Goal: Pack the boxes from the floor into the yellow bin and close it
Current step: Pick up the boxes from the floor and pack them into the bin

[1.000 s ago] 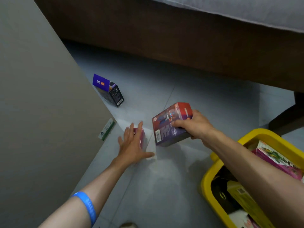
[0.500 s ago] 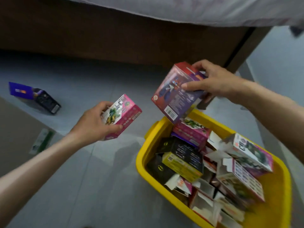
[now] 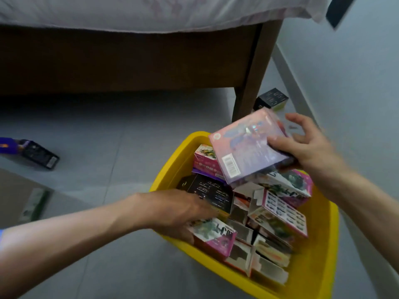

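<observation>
Inside yellow bin [image 3: 319,275]: many boxes; left hand [image 3: 177,212] holds pink box [image 3: 216,238].

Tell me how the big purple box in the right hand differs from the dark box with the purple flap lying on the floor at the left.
The large purple cardboard box is held tilted above the yellow plastic bin by the right hand; the small dark box with a purple flap lies untouched on the grey floor. The purple box looks shut, while the dark one's flap stands open. The purple box looks larger and paler. Both are printed cardboard boxes with a barcode label.
</observation>
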The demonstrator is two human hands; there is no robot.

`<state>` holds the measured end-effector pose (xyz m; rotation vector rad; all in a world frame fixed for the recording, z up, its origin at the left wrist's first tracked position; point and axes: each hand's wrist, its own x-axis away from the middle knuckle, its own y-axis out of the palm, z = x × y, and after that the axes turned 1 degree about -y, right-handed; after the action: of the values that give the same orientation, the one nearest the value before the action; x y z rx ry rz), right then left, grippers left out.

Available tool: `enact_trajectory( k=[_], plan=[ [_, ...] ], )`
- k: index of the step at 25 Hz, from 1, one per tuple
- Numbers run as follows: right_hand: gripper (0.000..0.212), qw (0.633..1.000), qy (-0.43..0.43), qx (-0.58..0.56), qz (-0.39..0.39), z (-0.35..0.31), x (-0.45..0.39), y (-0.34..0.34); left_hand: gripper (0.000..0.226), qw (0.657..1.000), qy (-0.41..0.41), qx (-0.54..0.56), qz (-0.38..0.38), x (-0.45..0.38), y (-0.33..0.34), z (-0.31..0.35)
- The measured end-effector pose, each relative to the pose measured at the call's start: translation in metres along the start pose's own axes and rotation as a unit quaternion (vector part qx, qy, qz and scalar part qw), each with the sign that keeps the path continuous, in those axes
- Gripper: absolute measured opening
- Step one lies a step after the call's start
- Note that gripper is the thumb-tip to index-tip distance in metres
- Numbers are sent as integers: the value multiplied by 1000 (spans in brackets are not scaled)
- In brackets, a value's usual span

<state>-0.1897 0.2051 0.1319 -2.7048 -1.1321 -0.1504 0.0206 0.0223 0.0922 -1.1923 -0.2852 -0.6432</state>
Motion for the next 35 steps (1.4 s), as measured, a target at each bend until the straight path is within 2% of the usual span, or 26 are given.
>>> enact_trajectory(
  k=[1, 3, 5, 7, 8, 9, 10, 11, 12, 14, 17, 20, 21, 23, 25, 28, 30, 31, 33, 35],
  plan=[
    [62, 1000, 7, -10, -14, 3, 6, 1, 54, 1000, 2, 15, 24, 5, 1, -1],
    [61, 999, 17, -8, -47, 11, 9, 8, 35, 986, -16, 49, 156, 21, -4, -9],
    [50, 995, 21, 12, -92, 19, 11, 26, 36, 945, -63, 65, 314, 40, -12, -21],
    [38, 984, -7, 115, -136, 34, 8, 51, 36, 907, -81, 63, 408, 51, -14, -28],
    [33, 956, -64, 238, -157, 44, 5, 64, 41, 916, -68, 38, 393, 53, -11, -30],
    [31, 903, -122, 369, -182, 56, 3, 78, 58, 945, -62, 5, 321, 52, -5, -29],
    [35, 850, -160, 463, -194, 65, 3, 91, 77, 973, -70, -24, 216, 49, 5, -28],
    [42, 818, -176, 515, -188, 70, 2, 99, 90, 986, -89, -55, 133, 45, 16, -27],
    [46, 806, -176, 540, -167, 72, 1, 102, 96, 985, -106, -78, 107, 40, 28, -27],
    [43, 798, -210, 557, -101, 73, -4, 104, 93, 974, -146, -96, 146, 31, 47, -30],
    [35, 805, -235, 542, -53, 65, -9, 97, 92, 966, -198, -57, 156, 22, 52, -33],
    [28, 826, -242, 506, -58, 53, -10, 78, 100, 971, -201, -8, 132, 18, 45, -31],
    [26, 830, -253, 494, -55, 50, -9, 69, 97, 969, -197, 31, 144, 20, 41, -30],
    [27, 839, -257, 478, -37, 46, -9, 48, 82, 950, -194, 117, 217, 20, 30, -30],
    [27, 853, -238, 464, -11, 42, -18, 26, 77, 927, -205, 131, 285, 13, 11, -35],
    [20, 870, -189, 455, 12, 38, -43, -6, 78, 941, -213, 49, 258, -11, -34, -41],
    [17, 885, -154, 438, 16, 40, -63, -20, 75, 953, -201, -50, 220, -32, -65, -41],
    [17, 893, -136, 429, 21, 42, -72, -28, 71, 951, -182, -108, 225, -45, -81, -37],
    [20, 905, -93, 415, 34, 52, -89, -44, 65, 928, -132, -197, 287, -78, -113, -27],
    [26, 906, -46, 420, 31, 65, -103, -58, 60, 896, -100, -235, 364, -118, -144, -17]
  ],
)
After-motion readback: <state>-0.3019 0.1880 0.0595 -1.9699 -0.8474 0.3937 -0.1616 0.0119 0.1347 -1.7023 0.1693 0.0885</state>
